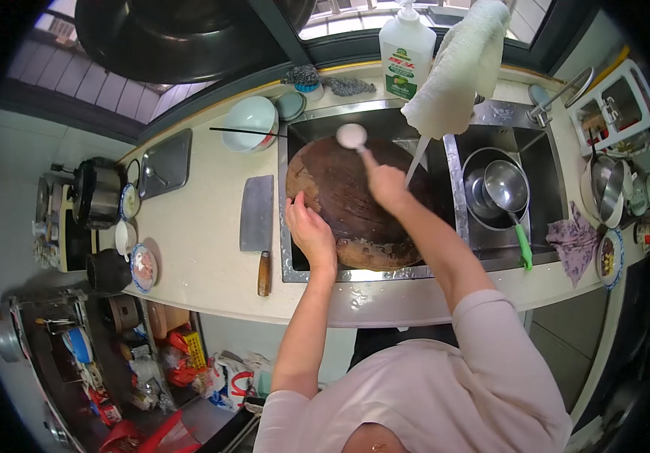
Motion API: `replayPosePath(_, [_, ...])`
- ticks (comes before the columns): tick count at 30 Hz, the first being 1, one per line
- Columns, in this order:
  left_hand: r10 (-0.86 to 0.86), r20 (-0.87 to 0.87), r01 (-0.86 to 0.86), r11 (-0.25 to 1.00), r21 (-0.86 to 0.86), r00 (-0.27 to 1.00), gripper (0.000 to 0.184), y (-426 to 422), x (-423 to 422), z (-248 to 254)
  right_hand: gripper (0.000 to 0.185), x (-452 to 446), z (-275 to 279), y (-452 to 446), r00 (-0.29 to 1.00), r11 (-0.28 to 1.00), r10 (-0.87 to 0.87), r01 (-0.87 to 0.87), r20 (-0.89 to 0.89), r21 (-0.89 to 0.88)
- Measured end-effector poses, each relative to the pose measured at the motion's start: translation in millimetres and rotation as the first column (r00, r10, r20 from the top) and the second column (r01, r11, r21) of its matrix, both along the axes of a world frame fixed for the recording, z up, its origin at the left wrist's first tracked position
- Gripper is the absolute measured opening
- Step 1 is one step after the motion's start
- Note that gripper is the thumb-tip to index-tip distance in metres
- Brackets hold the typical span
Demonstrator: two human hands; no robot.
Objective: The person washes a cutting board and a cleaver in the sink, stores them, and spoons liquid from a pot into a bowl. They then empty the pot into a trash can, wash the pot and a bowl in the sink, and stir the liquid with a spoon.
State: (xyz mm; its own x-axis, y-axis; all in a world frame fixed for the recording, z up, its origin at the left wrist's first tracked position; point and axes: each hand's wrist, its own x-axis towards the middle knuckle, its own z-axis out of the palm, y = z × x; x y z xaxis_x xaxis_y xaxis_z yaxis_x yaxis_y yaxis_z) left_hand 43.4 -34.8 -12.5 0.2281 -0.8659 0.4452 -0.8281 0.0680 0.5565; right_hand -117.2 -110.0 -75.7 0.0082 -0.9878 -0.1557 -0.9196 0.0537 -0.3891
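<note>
A large round wooden chopping board (351, 200), dark and wet-looking, lies across the left basin of the steel sink (452, 177). My left hand (311, 232) rests on the board's left edge with its fingers spread. Over the upper right part of the board, my right hand (385, 185) is closed round the handle of a round white-headed brush (352, 137), whose head is slightly blurred near the board's top edge. Beside my right hand, a pale stream or tube runs down from under a white towel (461, 72); which it is I cannot tell.
A cleaver (256, 215) lies on the counter left of the sink. Behind it stand a white bowl (250, 124) with a chopstick across it and a detergent bottle (406, 57). The right basin holds a strainer (506, 186) with a green handle and a pan.
</note>
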Motion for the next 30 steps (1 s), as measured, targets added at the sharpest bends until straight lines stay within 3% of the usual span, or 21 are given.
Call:
replayPosePath(4, [-0.012, 0.036, 0.012, 1.000, 0.005, 0.999, 0.029, 0, -2, 3, 0.065, 2, 4, 10, 0.999, 0.997, -0.048, 0.046, 0.025, 0.069])
replayPosePath(6, [-0.022, 0.040, 0.021, 1.000, 0.009, 0.999, 0.030, 0, -2, 1, 0.065, 34, 15, 21, 0.987, 0.994, 0.109, -0.112, 0.122, 0.016])
replayPosePath(9, [-0.035, 0.061, 0.033, 0.999, 0.023, 0.998, 0.030, 0, 0, -1, 0.073, 31, 19, 10, 0.982, 0.987, 0.162, -0.162, 0.093, -0.009])
replayPosePath(15, [-0.066, 0.080, 0.064, 0.998, 0.025, 0.995, 0.031, -2, 0, 0, 0.068, -24, -21, 7, 0.999, 0.999, 0.025, -0.024, -0.028, 0.038])
replayPosePath(18, [-0.064, 0.058, 0.063, 0.998, 0.016, 0.996, 0.031, -3, 0, 1, 0.065, 2, 7, 39, 0.976, 0.998, -0.055, 0.059, 0.212, -0.016])
replayPosePath(22, [-0.068, 0.043, 0.068, 0.998, 0.011, 0.997, 0.031, -1, 0, 0, 0.063, 33, 56, 87, 0.936, 0.981, 0.193, -0.190, 0.294, -0.037])
replayPosePath(24, [-0.072, 0.085, 0.071, 0.997, 0.024, 0.994, 0.032, -2, 2, -4, 0.057, 17, 39, 78, 0.968, 0.989, 0.146, -0.138, 0.203, -0.055])
replayPosePath(26, [-0.090, 0.117, 0.086, 0.996, 0.035, 0.989, 0.032, -2, 2, -2, 0.055, -13, 9, 61, 0.980, 0.995, -0.084, 0.093, 0.180, -0.046])
replayPosePath(28, [-0.103, 0.220, 0.086, 0.993, 0.086, 0.970, 0.033, 1, 1, 2, 0.058, -52, -8, 59, 0.975, 0.987, -0.156, 0.149, 0.155, 0.058])
replayPosePath(30, [-0.179, 0.294, 0.160, 0.983, 0.090, 0.939, 0.033, -4, -7, 9, 0.059, -41, 10, 87, 0.977, 0.993, -0.112, 0.101, 0.182, 0.066])
